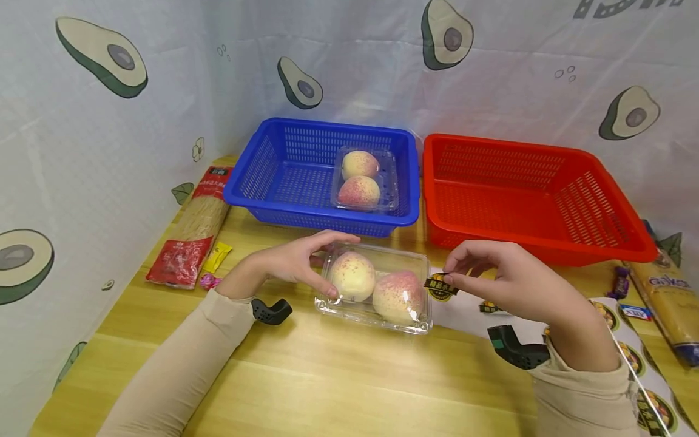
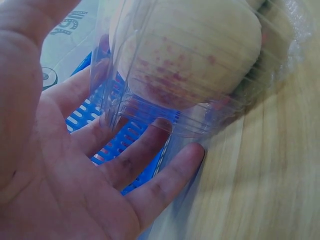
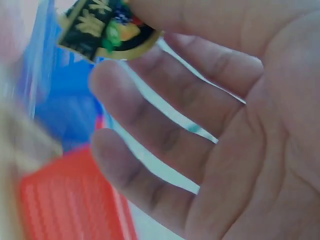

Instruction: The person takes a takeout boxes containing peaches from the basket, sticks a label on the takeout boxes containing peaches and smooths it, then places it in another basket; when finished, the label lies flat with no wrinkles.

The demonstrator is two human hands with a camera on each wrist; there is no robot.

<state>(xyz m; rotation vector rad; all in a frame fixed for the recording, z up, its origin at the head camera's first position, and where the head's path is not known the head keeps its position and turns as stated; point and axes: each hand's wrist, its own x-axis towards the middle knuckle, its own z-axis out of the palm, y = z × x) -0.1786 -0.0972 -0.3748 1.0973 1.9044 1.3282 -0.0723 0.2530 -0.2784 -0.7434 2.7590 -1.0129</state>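
Note:
A clear plastic clamshell box (image 1: pixel 377 297) with two peaches stands on the table in front of me. My left hand (image 1: pixel 297 261) grips its left end, thumb on the near side and fingers toward the far side. One pale peach (image 2: pixel 185 50) shows through the plastic in the left wrist view. At the box's right end, my right hand (image 1: pixel 499 276) pinches a black and gold sticker (image 3: pixel 102 30) with a fruit picture between thumb and forefinger. Its other fingers (image 3: pixel 150 130) are loosely bent. Sticker sheets (image 1: pixel 464 315) lie beneath and beside the right hand.
Behind stands a blue basket (image 1: pixel 322 212) holding another clear box of peaches (image 1: pixel 390 182). A red basket (image 1: pixel 537 246) is to its right. Noodles in a red pack (image 1: pixel 188 237) and small candies (image 1: pixel 216 257) lie left; a yellow pasta bag (image 1: pixel 668 291) lies right.

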